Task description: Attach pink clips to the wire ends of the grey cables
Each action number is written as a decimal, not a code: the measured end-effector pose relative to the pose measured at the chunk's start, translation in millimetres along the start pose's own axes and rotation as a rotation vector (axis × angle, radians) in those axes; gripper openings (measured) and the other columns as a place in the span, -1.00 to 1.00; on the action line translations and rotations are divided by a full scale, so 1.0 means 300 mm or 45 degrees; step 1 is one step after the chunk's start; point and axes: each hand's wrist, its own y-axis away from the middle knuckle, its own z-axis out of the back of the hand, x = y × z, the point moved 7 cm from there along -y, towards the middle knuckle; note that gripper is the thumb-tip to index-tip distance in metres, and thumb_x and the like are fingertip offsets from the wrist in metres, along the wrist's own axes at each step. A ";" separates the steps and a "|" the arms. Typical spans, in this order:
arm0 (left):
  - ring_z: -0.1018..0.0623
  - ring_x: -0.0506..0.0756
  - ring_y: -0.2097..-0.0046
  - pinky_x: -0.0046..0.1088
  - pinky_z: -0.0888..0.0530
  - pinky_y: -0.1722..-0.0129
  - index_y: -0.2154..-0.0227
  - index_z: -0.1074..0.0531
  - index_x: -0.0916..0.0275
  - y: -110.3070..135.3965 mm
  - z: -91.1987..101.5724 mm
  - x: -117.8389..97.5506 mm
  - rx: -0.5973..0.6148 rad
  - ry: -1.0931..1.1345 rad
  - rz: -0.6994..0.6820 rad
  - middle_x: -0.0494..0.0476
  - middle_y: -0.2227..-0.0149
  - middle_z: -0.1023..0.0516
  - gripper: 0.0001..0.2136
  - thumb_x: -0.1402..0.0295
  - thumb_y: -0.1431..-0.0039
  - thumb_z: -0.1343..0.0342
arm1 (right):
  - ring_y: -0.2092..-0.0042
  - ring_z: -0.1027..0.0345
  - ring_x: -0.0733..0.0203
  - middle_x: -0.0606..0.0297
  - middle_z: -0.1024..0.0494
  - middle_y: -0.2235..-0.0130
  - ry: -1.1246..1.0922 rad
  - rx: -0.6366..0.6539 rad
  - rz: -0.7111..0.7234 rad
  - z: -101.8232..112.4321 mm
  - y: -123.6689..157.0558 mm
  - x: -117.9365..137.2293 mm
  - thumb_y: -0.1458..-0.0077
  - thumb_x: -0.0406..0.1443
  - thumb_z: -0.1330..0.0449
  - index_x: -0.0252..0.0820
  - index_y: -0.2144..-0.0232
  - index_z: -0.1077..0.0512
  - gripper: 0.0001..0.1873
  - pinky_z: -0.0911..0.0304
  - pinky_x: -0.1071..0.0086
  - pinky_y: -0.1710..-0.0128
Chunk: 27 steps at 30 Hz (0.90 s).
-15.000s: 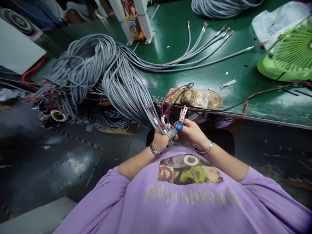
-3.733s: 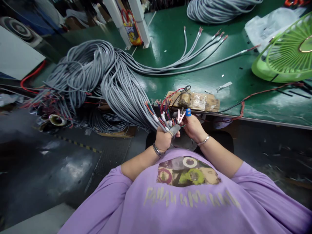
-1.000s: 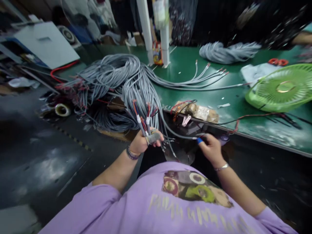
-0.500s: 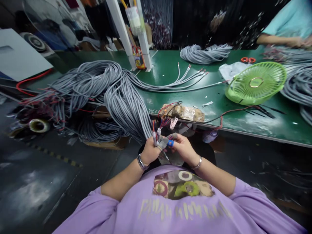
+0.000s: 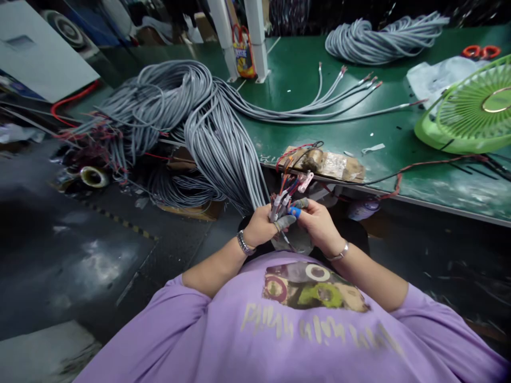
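Note:
My left hand [image 5: 261, 227] is closed round the ends of several grey cables [image 5: 249, 178], just off the bench edge in front of my body. Thin red, orange and dark wires [image 5: 290, 184] fan out above that fist. Close against it on the right, my right hand [image 5: 317, 223] pinches at the wire ends with thumb and forefinger. Grey covers are on some fingertips, and a blue band wraps one finger of the right hand. Exactly which wire lies in the pinch is hidden. From the left fist the cables run up to a large grey bundle [image 5: 171, 101] on the bench.
On the green bench [image 5: 303, 96] lie a second cable coil [image 5: 383, 40], a green fan [image 5: 471, 111], orange-handled scissors [image 5: 481, 51] and a taped cardboard piece [image 5: 331, 164] at the front edge. A white post [image 5: 255, 32] rises behind. More cable [image 5: 183, 186] lies below the bench.
The view has shifted, so the bench things sit higher and the fan farther right in the picture. Both hands stay together at the wires, with the right hand now closer against the bunch.

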 end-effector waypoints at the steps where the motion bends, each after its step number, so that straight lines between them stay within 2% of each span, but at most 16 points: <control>1: -0.51 0.01 0.56 -0.51 -0.49 0.54 0.52 -0.48 0.31 0.001 0.003 -0.003 -0.020 -0.004 0.019 0.04 0.59 -0.52 -0.65 0.13 0.19 -0.41 | 0.61 -0.03 0.45 0.47 -0.33 0.64 0.004 0.009 0.001 -0.007 -0.003 0.005 0.23 -0.20 -0.44 -0.21 0.49 -0.47 -0.71 0.08 0.49 0.62; 4: -0.52 0.01 0.57 -0.48 -0.51 0.53 0.54 -0.47 0.32 0.005 0.013 -0.007 -0.091 0.068 0.045 0.05 0.60 -0.52 -0.65 0.12 0.17 -0.40 | 0.62 -0.02 0.45 0.47 -0.32 0.65 -0.081 0.033 -0.070 -0.030 -0.008 0.004 0.25 -0.17 -0.45 -0.21 0.52 -0.43 -0.68 0.09 0.50 0.63; 9: -0.57 0.04 0.51 -0.42 -0.58 0.42 0.53 -0.51 0.32 0.010 0.041 0.016 -0.268 0.244 -0.012 0.10 0.55 -0.56 -0.66 0.10 0.11 -0.36 | 0.65 0.04 0.47 0.52 -0.24 0.70 -0.243 0.028 -0.177 -0.039 0.003 -0.036 0.26 -0.16 -0.45 -0.20 0.56 -0.37 -0.65 0.09 0.51 0.65; 15: -0.54 0.03 0.54 -0.43 -0.57 0.49 0.50 -0.51 0.32 -0.001 0.047 0.055 -0.394 0.382 0.016 0.06 0.58 -0.54 -0.68 0.12 0.10 -0.35 | 0.61 -0.03 0.44 0.46 -0.33 0.63 -0.123 0.026 0.018 -0.020 0.020 -0.020 0.16 -0.19 -0.42 -0.19 0.47 -0.48 -0.75 0.00 0.49 0.61; 18: -0.51 0.01 0.56 -0.45 -0.54 0.51 0.54 -0.48 0.31 -0.009 0.042 0.060 -0.369 0.393 0.059 0.04 0.59 -0.52 -0.68 0.12 0.11 -0.36 | 0.53 -0.17 0.37 0.37 -0.45 0.52 -0.014 0.053 0.085 -0.016 0.020 -0.001 0.11 -0.17 -0.39 -0.16 0.41 -0.50 -0.77 -0.16 0.45 0.53; 21: -0.48 -0.01 0.58 -0.48 -0.51 0.52 0.55 -0.47 0.31 -0.014 0.028 0.054 -0.266 0.339 0.081 0.04 0.60 -0.52 -0.67 0.12 0.11 -0.36 | 0.42 -0.33 0.28 0.30 -0.53 0.39 0.051 0.131 0.107 -0.028 0.011 0.012 0.08 -0.13 -0.36 -0.13 0.29 -0.50 -0.70 -0.27 0.39 0.43; 24: -0.48 -0.01 0.57 -0.49 -0.48 0.53 0.58 -0.47 0.31 -0.016 0.013 0.039 -0.170 0.245 0.067 0.06 0.61 -0.52 -0.67 0.12 0.12 -0.36 | 0.44 -0.34 0.27 0.32 -0.51 0.44 0.034 0.182 0.065 -0.046 0.001 0.014 0.08 -0.10 -0.36 -0.14 0.28 -0.48 -0.66 -0.29 0.37 0.43; 27: -0.48 0.01 0.58 -0.47 -0.48 0.54 0.60 -0.48 0.31 -0.015 0.004 0.034 -0.138 0.176 0.102 0.07 0.61 -0.52 -0.68 0.14 0.16 -0.38 | 0.53 -0.26 0.31 0.37 -0.46 0.52 -0.058 0.101 0.024 -0.048 -0.008 0.014 0.15 -0.10 -0.40 -0.14 0.38 -0.45 -0.67 -0.25 0.37 0.50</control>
